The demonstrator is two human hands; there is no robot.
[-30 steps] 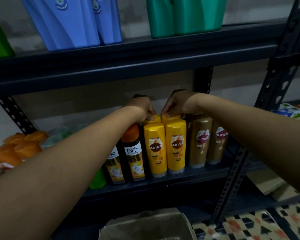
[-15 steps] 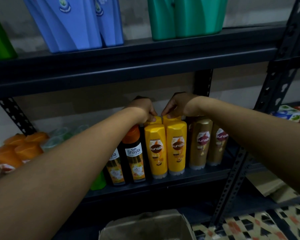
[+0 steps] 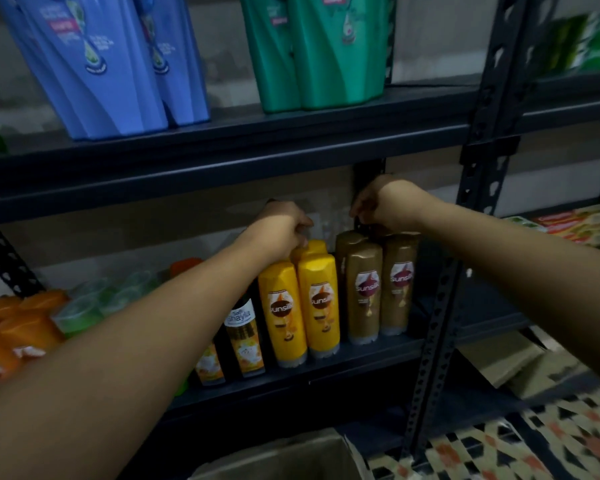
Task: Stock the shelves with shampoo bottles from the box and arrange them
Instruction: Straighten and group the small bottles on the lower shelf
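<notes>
Cardboard box (image 3: 284, 459) sits nearest, open, at bottom edge below the shelf (image 3: 326, 372); both forearms reach out over it, up to the middle tier. Left hand (image 3: 278, 226), fingers curled down, grips top of a rear yellow bottle (image 3: 309, 247) behind 2 front yellow ones. Right hand (image 3: 385, 206), knuckles up, pinches a dark cap atop the brown bottles (image 3: 364, 292) just beside.

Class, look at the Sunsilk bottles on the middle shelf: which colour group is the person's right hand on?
The brown Sunsilk bottles, right of the yellow pair. The right hand sits on their tops; the left hand is by the yellow ones.
</notes>
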